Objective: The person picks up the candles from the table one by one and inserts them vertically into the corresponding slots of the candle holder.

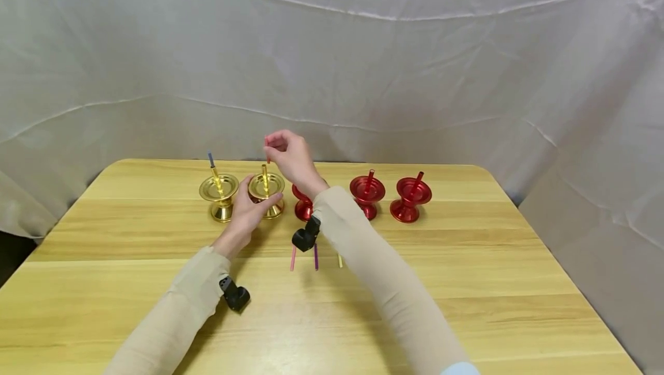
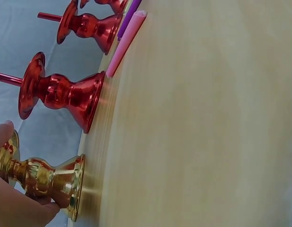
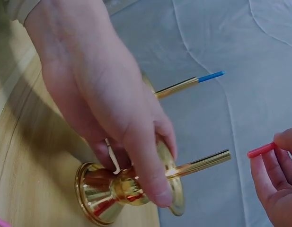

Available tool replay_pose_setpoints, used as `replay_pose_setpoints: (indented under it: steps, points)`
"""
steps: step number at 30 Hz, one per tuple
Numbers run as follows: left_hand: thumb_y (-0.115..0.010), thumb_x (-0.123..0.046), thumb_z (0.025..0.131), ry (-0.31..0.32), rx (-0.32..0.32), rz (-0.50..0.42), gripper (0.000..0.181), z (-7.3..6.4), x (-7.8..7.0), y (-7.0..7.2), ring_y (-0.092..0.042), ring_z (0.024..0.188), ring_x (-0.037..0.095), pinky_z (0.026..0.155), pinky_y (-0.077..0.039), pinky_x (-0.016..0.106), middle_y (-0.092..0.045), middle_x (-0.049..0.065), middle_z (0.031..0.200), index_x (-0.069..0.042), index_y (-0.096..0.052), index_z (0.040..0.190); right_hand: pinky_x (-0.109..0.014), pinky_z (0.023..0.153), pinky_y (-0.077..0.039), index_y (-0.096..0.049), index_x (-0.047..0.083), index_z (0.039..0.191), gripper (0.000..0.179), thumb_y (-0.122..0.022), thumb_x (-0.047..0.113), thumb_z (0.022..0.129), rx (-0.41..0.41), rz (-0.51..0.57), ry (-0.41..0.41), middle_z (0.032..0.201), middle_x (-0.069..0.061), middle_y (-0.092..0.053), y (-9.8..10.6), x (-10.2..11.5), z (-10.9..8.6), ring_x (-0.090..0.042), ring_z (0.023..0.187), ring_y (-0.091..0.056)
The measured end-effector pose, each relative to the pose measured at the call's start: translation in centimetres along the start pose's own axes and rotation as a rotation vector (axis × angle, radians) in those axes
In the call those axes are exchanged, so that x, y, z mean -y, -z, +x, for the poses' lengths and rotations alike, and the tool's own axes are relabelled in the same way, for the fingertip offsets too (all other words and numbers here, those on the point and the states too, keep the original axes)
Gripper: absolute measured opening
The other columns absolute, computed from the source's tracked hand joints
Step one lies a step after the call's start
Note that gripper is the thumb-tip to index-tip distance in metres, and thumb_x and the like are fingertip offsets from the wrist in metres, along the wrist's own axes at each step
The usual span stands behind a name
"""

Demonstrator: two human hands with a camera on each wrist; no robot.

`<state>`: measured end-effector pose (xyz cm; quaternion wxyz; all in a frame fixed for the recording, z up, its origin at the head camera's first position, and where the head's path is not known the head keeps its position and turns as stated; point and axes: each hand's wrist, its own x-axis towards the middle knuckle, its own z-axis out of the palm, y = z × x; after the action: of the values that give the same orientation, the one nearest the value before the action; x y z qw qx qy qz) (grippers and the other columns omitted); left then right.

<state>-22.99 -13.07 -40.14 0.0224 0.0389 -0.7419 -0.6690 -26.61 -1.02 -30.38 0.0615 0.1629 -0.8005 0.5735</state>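
My left hand (image 1: 246, 213) grips the second gold candle holder (image 1: 274, 210) around its body, thumb and fingers below the dish. This holder stands upright on the table, and a thin gold tube (image 3: 205, 163) rises from its dish. Above and slightly to the right of that tube, my right hand (image 1: 293, 157) pinches a short red candle (image 3: 261, 150) between thumb and fingertips. In the right wrist view the candle's lower end is a small distance from the tube's mouth. The gold candle holder (image 1: 222, 212) at the far left has a blue candle (image 1: 211, 159) standing in its tube.
Three red candle holders stand to the right: one (image 1: 303, 210) partly behind my right wrist, another (image 1: 367, 189) and a rightmost one (image 1: 406, 211). Nearer me lie a pink candle (image 1: 293, 260), a purple candle (image 1: 316, 260) and a yellow candle (image 1: 340, 261). Grey cloth (image 1: 332, 75) hangs behind the table.
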Motion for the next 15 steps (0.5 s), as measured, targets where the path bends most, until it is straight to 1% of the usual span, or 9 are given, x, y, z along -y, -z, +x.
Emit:
replay_pose_setpoints:
  steps: [7,12,15]
  points:
    - [-0.072,-0.014,0.087,0.002,0.018,-0.009,0.084,0.17,0.12,-0.27,-0.036,0.132,0.030,0.110,-0.030,0.039,-0.031,0.020,0.147,-0.004,-0.017,0.151,-0.020,0.074,-0.049,-0.063,-0.003,0.108,0.016,-0.061,0.000,0.093,-0.001,0.019,0.003,0.098,-0.011,-0.065,-0.41,-0.71,0.04,-0.018,0.086,-0.061]
    - [-0.073,-0.014,0.087,0.002,0.016,-0.006,0.085,0.30,0.17,-0.37,-0.036,0.131,0.029,0.109,-0.030,0.039,-0.032,0.019,0.147,-0.004,-0.018,0.151,-0.020,0.075,-0.050,-0.063,-0.003,0.109,0.017,-0.061,0.000,0.093,-0.012,0.026,-0.001,0.099,-0.011,-0.065,-0.44,-0.82,0.18,-0.018,0.087,-0.062]
    - [-0.072,-0.014,0.087,0.001,0.015,-0.001,0.085,0.29,0.16,-0.30,-0.036,0.131,0.029,0.109,-0.030,0.040,-0.033,0.019,0.147,-0.004,-0.018,0.151,-0.020,0.075,-0.049,-0.064,-0.004,0.109,0.017,-0.062,0.000,0.092,-0.005,0.018,0.000,0.098,-0.010,-0.066,-0.61,-0.80,0.18,-0.017,0.087,-0.061]
